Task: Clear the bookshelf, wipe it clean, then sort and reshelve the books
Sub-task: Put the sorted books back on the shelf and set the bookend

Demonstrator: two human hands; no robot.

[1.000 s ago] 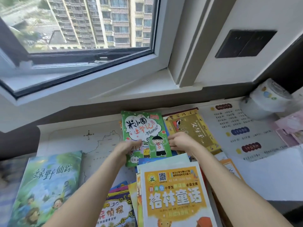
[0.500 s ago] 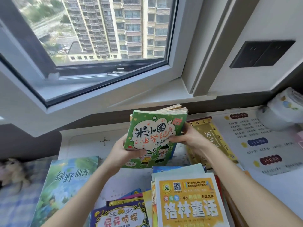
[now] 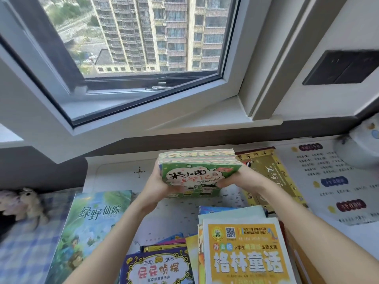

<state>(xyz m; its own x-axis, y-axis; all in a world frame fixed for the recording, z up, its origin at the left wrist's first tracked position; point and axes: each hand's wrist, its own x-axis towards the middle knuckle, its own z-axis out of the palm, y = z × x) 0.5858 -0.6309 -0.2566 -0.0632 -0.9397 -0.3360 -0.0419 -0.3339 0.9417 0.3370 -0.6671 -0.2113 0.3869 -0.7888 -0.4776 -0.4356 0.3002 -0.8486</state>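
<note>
At your far left a pale plush toy (image 3: pixel 26 203) lies on a blue checked cloth (image 3: pixel 24 253). Just beside it a large blue-green picture book (image 3: pixel 90 228) lies flat, cover up, on the white map-printed desk mat (image 3: pixel 123 173). Nearer you, by your left forearm, sits a purple-framed paperback (image 3: pixel 158 269). Then comes your left hand (image 3: pixel 156 185), fingers curled round the left edge of the stack of thin green-covered paperbacks (image 3: pixel 196 173), thumb low on the front cover. The stack is lifted clear of the mat near its middle. It is tipped so the cartoon cover faces you, and the striped top edges of several volumes show above it. Its width runs straight from one palm to the other, so neither hand is nearer; each clamps one side. Your right hand (image 3: pixel 244 179) grips the right edge the same way, thumb on the cover, fingers hidden behind. The volumes look alike in size and squared up, so this reads as a matched set gathered for sorting. It should travel as one block if you squeeze evenly. Below your right wrist a yellow-orange paperback (image 3: pixel 246 253) tops a loose pile. Further right a gold-brown book (image 3: pixel 272 177) lies flat, followed by a white printed sheet (image 3: pixel 328 181) and a white roll (image 3: pixel 361 146).
</note>
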